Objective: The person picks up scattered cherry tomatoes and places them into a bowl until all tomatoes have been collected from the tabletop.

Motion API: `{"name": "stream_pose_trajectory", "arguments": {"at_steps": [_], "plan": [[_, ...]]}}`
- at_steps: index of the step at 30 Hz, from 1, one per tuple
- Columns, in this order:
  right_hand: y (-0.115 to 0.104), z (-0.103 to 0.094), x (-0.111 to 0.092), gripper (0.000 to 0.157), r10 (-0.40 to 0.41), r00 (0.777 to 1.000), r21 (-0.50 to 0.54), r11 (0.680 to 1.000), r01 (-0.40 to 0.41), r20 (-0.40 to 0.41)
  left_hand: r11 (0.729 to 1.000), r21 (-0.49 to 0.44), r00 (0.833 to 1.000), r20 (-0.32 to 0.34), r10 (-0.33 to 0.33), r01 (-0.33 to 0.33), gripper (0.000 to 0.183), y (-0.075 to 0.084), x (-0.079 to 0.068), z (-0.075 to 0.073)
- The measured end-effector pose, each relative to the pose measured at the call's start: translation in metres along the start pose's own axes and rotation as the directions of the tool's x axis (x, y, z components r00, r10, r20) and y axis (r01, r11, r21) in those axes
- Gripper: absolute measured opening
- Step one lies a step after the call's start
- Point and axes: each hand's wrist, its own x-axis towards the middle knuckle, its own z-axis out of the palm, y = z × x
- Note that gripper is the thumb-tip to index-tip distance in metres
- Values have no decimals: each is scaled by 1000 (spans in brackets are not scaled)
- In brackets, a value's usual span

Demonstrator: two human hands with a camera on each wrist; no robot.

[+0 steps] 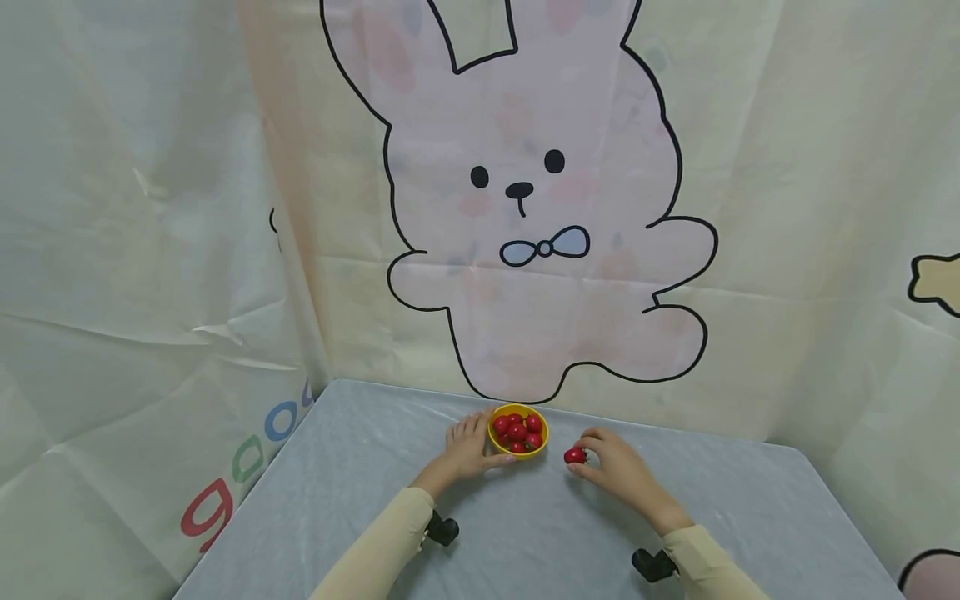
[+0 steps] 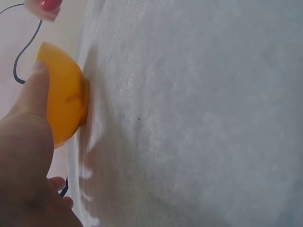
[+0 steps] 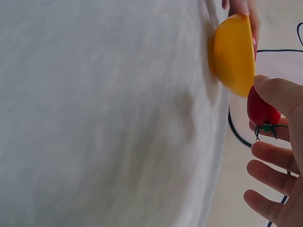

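A yellow bowl [image 1: 545, 443] with several red cherry tomatoes [image 1: 517, 432] in it stands near the table's far edge. My left hand [image 1: 467, 448] holds the bowl from its left side, with the thumb against the near wall; the left wrist view shows that thumb on the bowl [image 2: 65, 99]. To the right of the bowl, my right hand [image 1: 618, 471] pinches a single cherry tomato [image 1: 575, 456] between thumb and index finger. Green sepals show on this tomato [image 3: 261, 109] in the right wrist view, and the other fingers are spread loosely. It is apart from the bowl and above the cloth.
A grey-blue cloth [image 1: 525, 533] covers the table. Behind it hangs a pale curtain [image 1: 787, 208] with a printed rabbit [image 1: 525, 317]; another curtain [image 1: 150, 292] hangs at the left. Black wrist mounts [image 1: 654, 566] sit on both forearms.
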Motion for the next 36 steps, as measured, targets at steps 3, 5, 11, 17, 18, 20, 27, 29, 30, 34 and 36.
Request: {"name": "stream_pose_trajectory", "arguments": {"at_steps": [3, 5, 11, 17, 18, 20, 27, 29, 30, 34, 36], "plan": [[-5, 3, 8, 31, 6, 1000, -1, 1000, -6, -3, 1000, -7, 1000, -1, 12, -12, 102, -1, -2, -1], [-8, 6, 13, 31, 16, 1000, -2, 1000, -16, -2, 1000, -6, 1000, 0, 16, -16, 102, -1, -2, -1], [-22, 9, 27, 32, 4, 999, 24, 1000, -3, -48, 1000, 17, 1000, 2, 23, -23, 104, -1, -4, -2], [-40, 15, 44, 37, -21, 995, 28, 999, 24, -95, 999, 22, 1000, 7, 24, -25, 104, -3, -4, -2], [-43, 15, 46, 38, -13, 996, 34, 999, 16, -93, 999, 24, 1000, 7, 26, -27, 104, -3, -4, -2], [-48, 17, 50, 40, 9, 996, 49, 999, -4, -88, 999, 26, 1000, 8, 30, -30, 104, -4, -3, -2], [-63, 25, 60, 37, 30, 995, 75, 997, -23, -99, 999, 44, 999, 15, 29, -30, 104, -7, -3, -2], [-66, 28, 61, 36, 23, 994, 78, 997, -15, -108, 999, 40, 999, 18, 28, -29, 104, -8, -3, -2], [-67, 29, 62, 36, 19, 994, 77, 997, -10, -111, 999, 36, 999, 18, 28, -29, 104, -8, -3, -3], [-71, 32, 65, 37, 29, 994, 80, 997, -20, -108, 999, 30, 999, 24, 26, -27, 104, -7, -3, -3], [-73, 33, 66, 37, 39, 994, 88, 996, -30, -104, 999, 31, 999, 23, 27, -28, 104, -7, -2, -4]]}}
